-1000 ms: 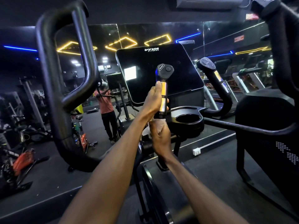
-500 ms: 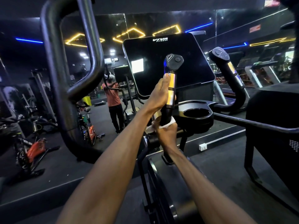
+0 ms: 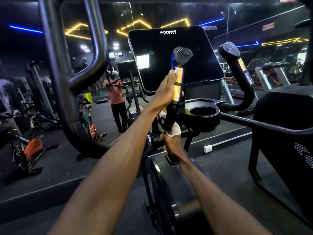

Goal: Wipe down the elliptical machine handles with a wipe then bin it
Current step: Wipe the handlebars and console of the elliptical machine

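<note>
The right hand (image 3: pixel 171 145), gripping the white wipe (image 3: pixel 172 130), has slid down from just under the left hand (image 3: pixel 166 94), which stays wrapped round the inner handle (image 3: pixel 177 89), to that handle's base, so this grip looks nearly wiped.

A commercial gym is showing all around. A console (image 3: pixel 176 58) marked "VIVA FITNESS" is standing at twelve o'clock, with an elliptical's curved black handles (image 3: pixel 237 78) rising beside it. A wall mirror (image 3: pixel 118 48) is reflecting yellow and blue ceiling light strips. Spin bikes (image 3: pixel 32 146) are sitting at nine o'clock on dark rubber flooring (image 3: pixel 228 167), and a treadmill (image 3: pixel 271 77) is showing at two o'clock.
</note>
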`<state>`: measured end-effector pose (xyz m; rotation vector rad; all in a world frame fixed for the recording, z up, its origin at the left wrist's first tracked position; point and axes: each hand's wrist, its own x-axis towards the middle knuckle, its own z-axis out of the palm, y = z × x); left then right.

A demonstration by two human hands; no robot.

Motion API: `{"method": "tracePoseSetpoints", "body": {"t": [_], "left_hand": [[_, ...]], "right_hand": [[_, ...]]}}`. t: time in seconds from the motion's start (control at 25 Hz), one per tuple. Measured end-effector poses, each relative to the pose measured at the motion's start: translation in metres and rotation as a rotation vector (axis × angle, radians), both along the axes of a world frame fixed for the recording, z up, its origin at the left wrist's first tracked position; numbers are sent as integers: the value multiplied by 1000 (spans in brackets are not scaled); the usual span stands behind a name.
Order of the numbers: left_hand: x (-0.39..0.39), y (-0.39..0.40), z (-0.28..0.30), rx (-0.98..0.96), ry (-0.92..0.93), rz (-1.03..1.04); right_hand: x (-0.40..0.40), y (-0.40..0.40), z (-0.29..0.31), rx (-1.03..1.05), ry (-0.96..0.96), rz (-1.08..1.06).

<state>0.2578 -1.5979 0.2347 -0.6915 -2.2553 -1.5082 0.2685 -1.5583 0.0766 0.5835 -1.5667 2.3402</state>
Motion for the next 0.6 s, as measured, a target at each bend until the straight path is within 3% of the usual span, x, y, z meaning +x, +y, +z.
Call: {"method": "tracePoseSetpoints", "body": {"t": [0.12,0.2,0.28,0.48,0.6], "left_hand": [[5,-7,-6,-42,-3,0],[8,-12,-10,-90,-19,-8],[7,-15,-14,-110,-15,-1],[9,-15,-16,-119,17,44],[7,-20,-23,-129,55,91]], "right_hand": [[2,7,12,-196,-224,-63],[4,19,17,-553,-436,117],[-3,24,23,-774,-606,335],[-15,12,55,-801,-751,479],[-1,8,46,-833,-763,536]]}}
